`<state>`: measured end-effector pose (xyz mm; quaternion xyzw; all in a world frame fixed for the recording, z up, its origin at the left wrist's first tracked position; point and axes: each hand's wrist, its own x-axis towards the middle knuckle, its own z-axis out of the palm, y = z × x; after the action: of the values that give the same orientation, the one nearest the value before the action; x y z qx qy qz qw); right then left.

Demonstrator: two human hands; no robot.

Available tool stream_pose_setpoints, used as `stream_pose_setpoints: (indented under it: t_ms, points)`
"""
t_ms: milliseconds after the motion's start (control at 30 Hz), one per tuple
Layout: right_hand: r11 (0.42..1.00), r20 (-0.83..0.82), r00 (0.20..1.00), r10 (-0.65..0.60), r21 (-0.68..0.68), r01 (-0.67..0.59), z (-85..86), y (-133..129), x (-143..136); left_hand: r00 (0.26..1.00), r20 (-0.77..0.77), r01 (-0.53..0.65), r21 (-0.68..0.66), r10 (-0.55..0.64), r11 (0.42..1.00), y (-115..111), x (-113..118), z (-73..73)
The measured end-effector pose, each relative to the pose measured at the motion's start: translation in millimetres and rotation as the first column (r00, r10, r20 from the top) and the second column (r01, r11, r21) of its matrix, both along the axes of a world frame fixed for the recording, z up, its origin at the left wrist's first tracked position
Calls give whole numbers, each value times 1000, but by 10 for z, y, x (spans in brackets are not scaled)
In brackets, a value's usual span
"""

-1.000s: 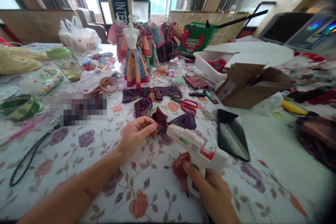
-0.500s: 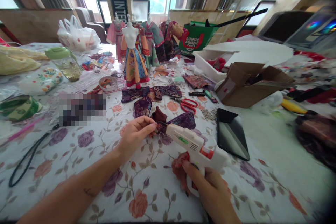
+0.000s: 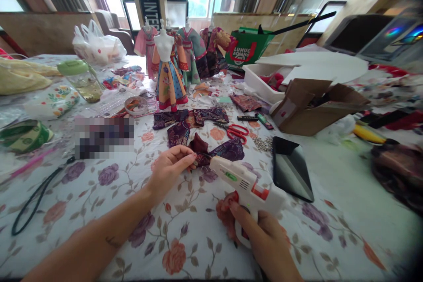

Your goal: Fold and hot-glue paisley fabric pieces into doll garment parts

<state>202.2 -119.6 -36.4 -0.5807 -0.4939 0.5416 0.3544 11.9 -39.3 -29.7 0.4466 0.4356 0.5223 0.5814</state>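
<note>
My left hand (image 3: 175, 161) pinches the near edge of a dark purple patterned cloth (image 3: 228, 150) at the middle of the table. In my right hand (image 3: 261, 233) is a white glue gun (image 3: 244, 180), its fingers wrapped round the handle. The gun's nozzle points left and meets or nearly meets the cloth beside my left fingertips; the exact contact is too small to tell. A dark red piece (image 3: 198, 143) stands up from the cloth. Just beyond lies another purple patterned piece (image 3: 211, 116), and red-handled scissors (image 3: 238, 132) rest to its right.
A black tablet (image 3: 292, 167) lies to the right, near an open cardboard box (image 3: 302, 105) and a white bin (image 3: 261, 83). Small dressed mannequins (image 3: 164, 48) stand at the back. On the left are a green-lidded bottle (image 3: 82, 79), green tape (image 3: 24, 135) and a cord loop (image 3: 36, 191).
The purple cloth has shifted slightly left at its right end. My left fingertips have moved a little, and the glue gun has hardly moved.
</note>
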Motion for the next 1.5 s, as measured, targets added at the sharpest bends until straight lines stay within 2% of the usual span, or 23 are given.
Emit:
stream_pose_setpoints:
  t_ms: [433,767,1500]
  points:
    - [1000,-11,1000,-11,17,11,1,5,-5,999,35,-4,13,4,1000,0,-9,-6]
    - [998,-48,998,-39,42,41,-76,-25,17,999,47,-16,10,15,1000,5,-8,-8]
    - [999,36,999,-10,37,9,-38,-4,15,996,77,-37,-19,39,999,1,-13,24]
